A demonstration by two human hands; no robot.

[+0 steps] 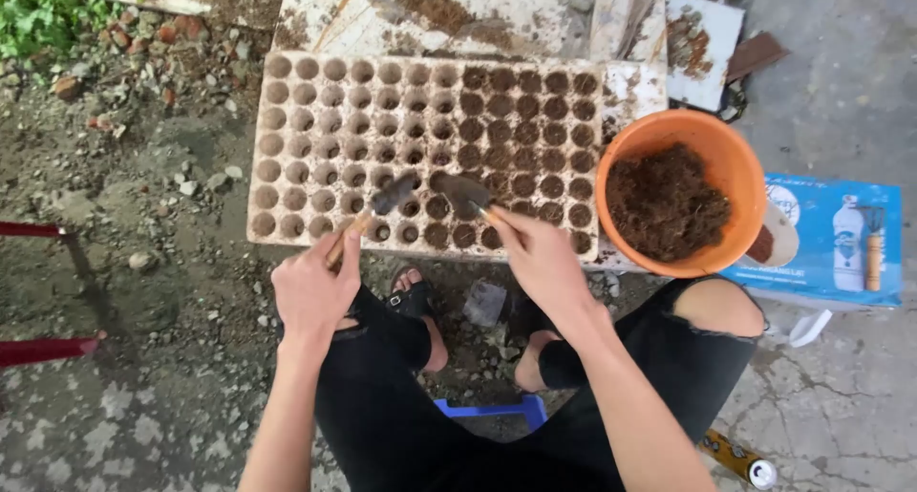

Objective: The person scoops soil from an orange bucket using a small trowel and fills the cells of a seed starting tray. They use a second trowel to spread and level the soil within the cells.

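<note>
Both hands work over the pale moulded seedling tray (315, 119), the left hand (313, 287) clamped on a wooden-handled small trowel (377, 210), the right hand (543, 258) closed on another wooden-handled scoop (465, 194), beside a soil-filled orange plastic bowl (735, 158).

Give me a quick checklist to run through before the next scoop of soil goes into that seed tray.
1. Left hand has a grip on its small tool: ok.
2. Right hand holds the trowel: ok.
3. Soil left in the orange bucket: ok.
4. Empty cells left in the seed tray: ok, left side unfilled.
5. Soil on the trowel blade: cannot tell.
6. Tray lying flat: cannot tell.
</note>
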